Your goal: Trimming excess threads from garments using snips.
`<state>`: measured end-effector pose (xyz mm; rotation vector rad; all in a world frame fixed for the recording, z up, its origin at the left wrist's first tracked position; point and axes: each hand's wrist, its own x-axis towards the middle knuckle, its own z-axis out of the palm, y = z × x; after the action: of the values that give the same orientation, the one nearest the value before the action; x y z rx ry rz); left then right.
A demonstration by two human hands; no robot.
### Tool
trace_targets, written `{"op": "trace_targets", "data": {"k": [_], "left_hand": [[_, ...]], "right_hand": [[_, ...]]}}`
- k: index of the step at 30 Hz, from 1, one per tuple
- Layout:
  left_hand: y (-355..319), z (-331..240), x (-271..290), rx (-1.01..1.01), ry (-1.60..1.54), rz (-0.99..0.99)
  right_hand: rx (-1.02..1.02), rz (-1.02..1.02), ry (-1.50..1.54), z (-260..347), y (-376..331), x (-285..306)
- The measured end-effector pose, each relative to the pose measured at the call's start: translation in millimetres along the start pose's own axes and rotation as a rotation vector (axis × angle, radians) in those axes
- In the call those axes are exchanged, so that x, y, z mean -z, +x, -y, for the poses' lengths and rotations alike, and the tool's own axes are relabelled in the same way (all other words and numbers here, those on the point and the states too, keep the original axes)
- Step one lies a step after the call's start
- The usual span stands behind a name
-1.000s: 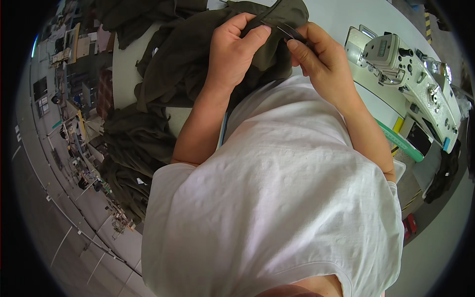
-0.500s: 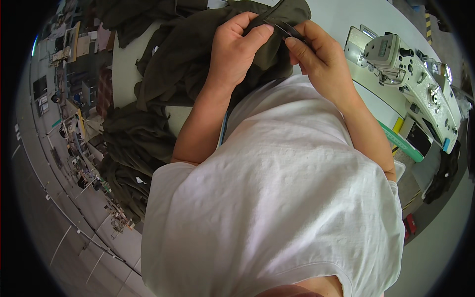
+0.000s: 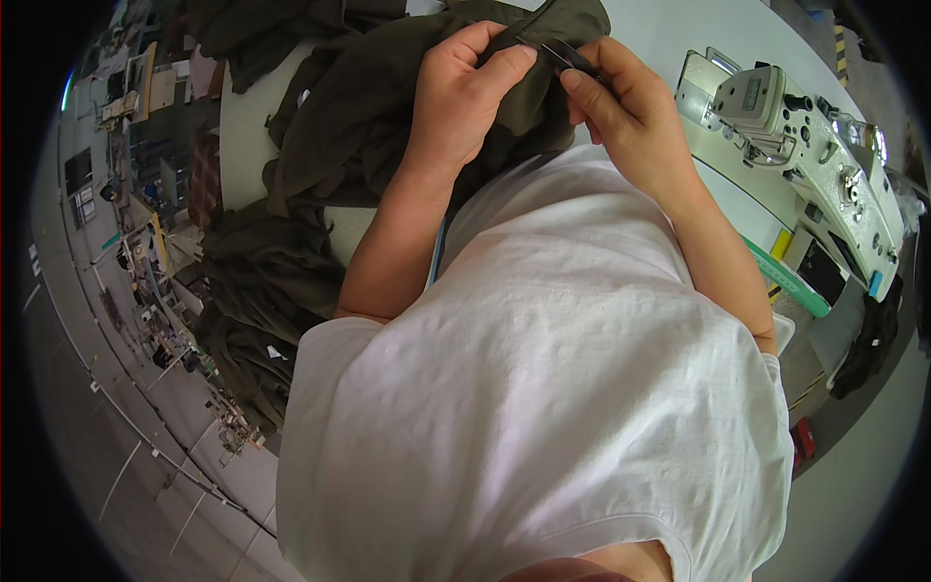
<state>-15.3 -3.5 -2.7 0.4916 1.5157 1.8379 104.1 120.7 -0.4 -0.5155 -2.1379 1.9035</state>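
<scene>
My left hand (image 3: 470, 92) pinches a folded edge of a dark olive garment (image 3: 378, 107) between thumb and fingers. The cloth is bunched over the table at the top of the view. Close by on the right, my right hand (image 3: 626, 107) is closed around slim dark-handled thread snips (image 3: 586, 68). Their thin metal tip points up and left, toward the edge held by my left thumb. I cannot tell whether the tip touches the cloth. My fingers partly hide the handle.
To the right stands a white sewing machine (image 3: 800, 145) on a pale table (image 3: 669, 29). More dark olive cloth (image 3: 257, 272) hangs in a heap at my left. A green strip (image 3: 790, 281) lies below the machine. Cluttered workstations (image 3: 145, 213) fill the far left.
The snips have shifted slightly in my right hand, and their metal tip shows at a somewhat different angle. My left hand and the garment stay nearly still.
</scene>
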Motion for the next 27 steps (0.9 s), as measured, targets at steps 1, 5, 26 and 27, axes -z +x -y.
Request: {"op": "trace_targets", "data": {"k": [1, 5, 26, 27], "left_hand": [[0.1, -0.1, -0.2, -0.001, 0.0, -0.002], [0.6, -0.6, -0.9, 0.002, -0.008, -0.009], [0.3, 1.2, 1.9, 0.018, -0.026, 0.003], [0.2, 1.3, 1.8, 0.018, -0.026, 0.002]], "right_hand": [[0.0, -0.006, 0.008, 0.1, 0.0, -0.1], [-0.001, -0.012, 0.043, -2.1, 0.0, -0.4], [-0.009, 0.015, 0.031, -5.2, 1.6, -2.8], [-0.007, 0.014, 0.036, -5.5, 1.5, -3.0]]}}
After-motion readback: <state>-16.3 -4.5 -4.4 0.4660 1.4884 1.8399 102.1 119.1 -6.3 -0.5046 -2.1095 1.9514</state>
